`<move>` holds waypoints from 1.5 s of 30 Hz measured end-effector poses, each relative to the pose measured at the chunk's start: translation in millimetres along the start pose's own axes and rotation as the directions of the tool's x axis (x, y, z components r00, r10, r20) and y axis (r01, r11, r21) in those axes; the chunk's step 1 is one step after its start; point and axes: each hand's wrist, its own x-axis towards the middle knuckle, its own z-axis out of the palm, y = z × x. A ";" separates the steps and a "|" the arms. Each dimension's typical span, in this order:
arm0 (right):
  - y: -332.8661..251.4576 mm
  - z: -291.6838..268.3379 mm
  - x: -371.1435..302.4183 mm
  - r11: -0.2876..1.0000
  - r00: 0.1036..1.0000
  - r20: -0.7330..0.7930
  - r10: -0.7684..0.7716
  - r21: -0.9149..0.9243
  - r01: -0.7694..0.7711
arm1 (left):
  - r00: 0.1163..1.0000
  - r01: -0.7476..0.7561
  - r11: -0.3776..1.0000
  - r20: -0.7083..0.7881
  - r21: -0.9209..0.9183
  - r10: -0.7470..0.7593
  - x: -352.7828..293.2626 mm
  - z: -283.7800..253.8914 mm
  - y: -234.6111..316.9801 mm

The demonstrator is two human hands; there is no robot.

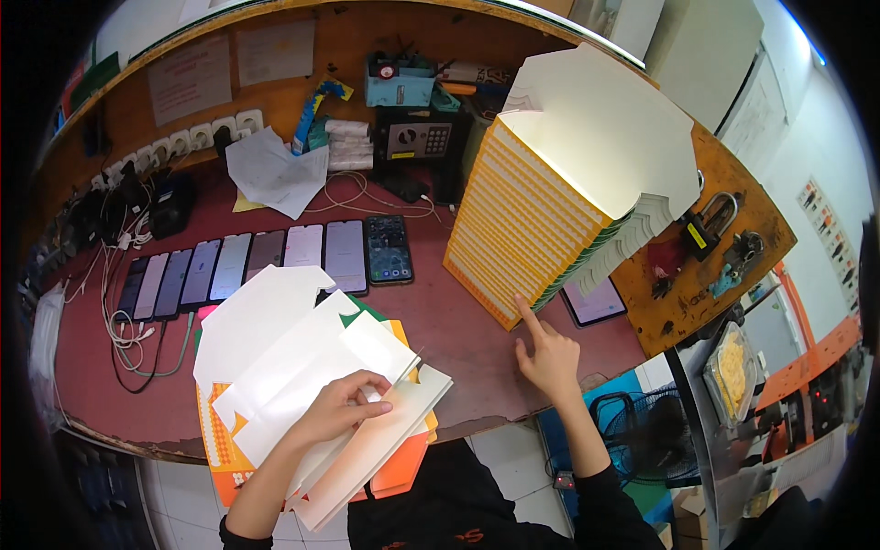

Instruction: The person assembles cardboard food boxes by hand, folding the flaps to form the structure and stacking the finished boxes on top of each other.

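Observation:
My left hand (344,408) is closed, thumb and fingers pinching the folded edge of a white cardboard box blank (380,440). That blank lies over a loose pile of flat white-backed box blanks (275,357) with orange and green printed sides, at the table's front edge. Right of the pile stands a tall stack of nested orange-and-white patterned carton boxes (532,211), with white flaps spreading at the top. My right hand (550,357) holds nothing; its index finger points out and touches the stack's lower front edge, while the thumb stands apart.
A row of several phones (229,266) lies behind the pile; another phone (594,301) sits beside the stack. Cables (119,330) and a power strip (183,142) run along the left. Farther back are a small safe (417,142) and a blue bin (399,87). A padlock (706,229) lies right.

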 end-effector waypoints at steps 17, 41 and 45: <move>2.1 -15.7 5.9 1.000 0.996 -0.092 -0.010 0.023 0.012 | 1.000 -0.007 1.000 0.001 0.016 0.007 -0.1 0.1 -1.4; 6.0 -23.1 12.0 0.998 0.978 -0.203 -0.046 0.040 0.055 | 1.000 0.007 1.000 0.006 0.013 -0.007 -0.5 -0.3 -1.2; 5.1 -26.2 13.1 0.997 0.972 -0.226 -0.062 0.041 0.073 | 1.000 0.003 1.000 0.006 0.013 -0.003 -0.6 0.2 0.3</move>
